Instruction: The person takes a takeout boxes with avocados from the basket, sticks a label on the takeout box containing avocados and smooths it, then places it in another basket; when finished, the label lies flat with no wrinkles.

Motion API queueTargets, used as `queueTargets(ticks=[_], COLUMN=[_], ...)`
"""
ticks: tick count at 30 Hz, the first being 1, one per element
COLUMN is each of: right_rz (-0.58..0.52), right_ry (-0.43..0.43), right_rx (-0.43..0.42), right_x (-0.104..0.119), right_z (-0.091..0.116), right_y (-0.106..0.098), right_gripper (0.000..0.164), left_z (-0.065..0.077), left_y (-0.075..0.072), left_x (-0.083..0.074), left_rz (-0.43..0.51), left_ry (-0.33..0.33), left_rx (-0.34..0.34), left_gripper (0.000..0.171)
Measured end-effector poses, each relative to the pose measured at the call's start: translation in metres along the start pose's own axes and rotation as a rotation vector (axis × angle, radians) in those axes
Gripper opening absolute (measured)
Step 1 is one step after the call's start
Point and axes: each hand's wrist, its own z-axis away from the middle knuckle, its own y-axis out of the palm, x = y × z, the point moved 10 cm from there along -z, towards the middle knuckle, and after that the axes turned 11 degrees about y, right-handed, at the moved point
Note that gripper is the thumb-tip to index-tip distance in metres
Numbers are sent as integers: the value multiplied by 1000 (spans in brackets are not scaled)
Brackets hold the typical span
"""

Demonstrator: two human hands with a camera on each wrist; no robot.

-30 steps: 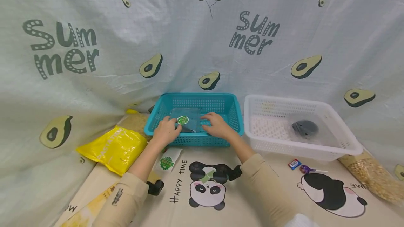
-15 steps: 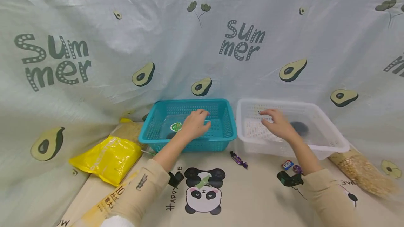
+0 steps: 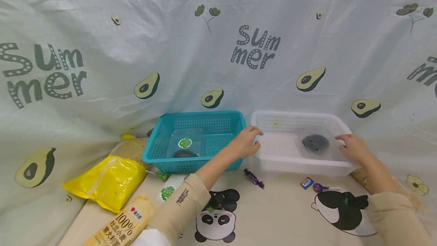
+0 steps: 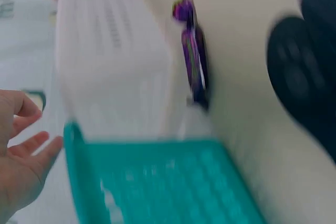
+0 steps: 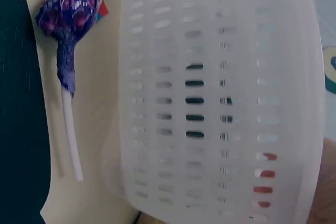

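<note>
My left hand (image 3: pixel 244 142) is at the left end of the white basket (image 3: pixel 283 165), over the gap beside the teal basket (image 3: pixel 191 166). In the left wrist view its fingers (image 4: pixel 39 156) are loosely bent with nothing between them. My right hand (image 3: pixel 356 150) is at the white basket's right end, its fingertips by the rim; the right wrist view hides most of it behind the basket wall. A clear packet with a dark round item (image 3: pixel 315 143) lies inside the white basket. The teal basket holds a clear packet (image 3: pixel 186 143) with a green sticker.
In front lie a purple wrapped candy (image 3: pixel 253 178), a small blue-and-red packet (image 3: pixel 307 182) and a purple lollipop (image 3: pixel 318 188). Yellow bags (image 3: pixel 107 181) and a pasta packet (image 3: pixel 123 223) lie left. A bag of grains (image 3: pixel 362 179) is partly behind my right arm.
Both hands have left the teal basket and moved right, to opposite ends of the white basket. The purple candy and lollipop now show uncovered. The view has shifted slightly.
</note>
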Motion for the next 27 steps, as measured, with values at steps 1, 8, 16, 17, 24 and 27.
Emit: queueTargets(ticks=[1,8,16,17,24,27], right_rz=[11,-5,-169,-195,-205,-201], right_ry=[-6,-7,-61,-83,-159,-151], right_rx=[14,79,161,168,171,165], right_x=[1,14,60,66,91,90], right_z=[-1,-2,1,0,-3,-5], right_y=[3,21,37,39,51,52], right_gripper=[38,51,53,52,50,50], left_z=[-5,-35,-47,-47,-48,-49], left_y=[6,50,75,78,86,86], left_x=[-6,-21,-4,-2,5,7], left_rz=[17,88,56,53,43,53], left_ry=[18,-48,-231,-261,-348,-359], left_rx=[0,171,246,256,251,224], left_gripper=[32,42,49,51,54,47])
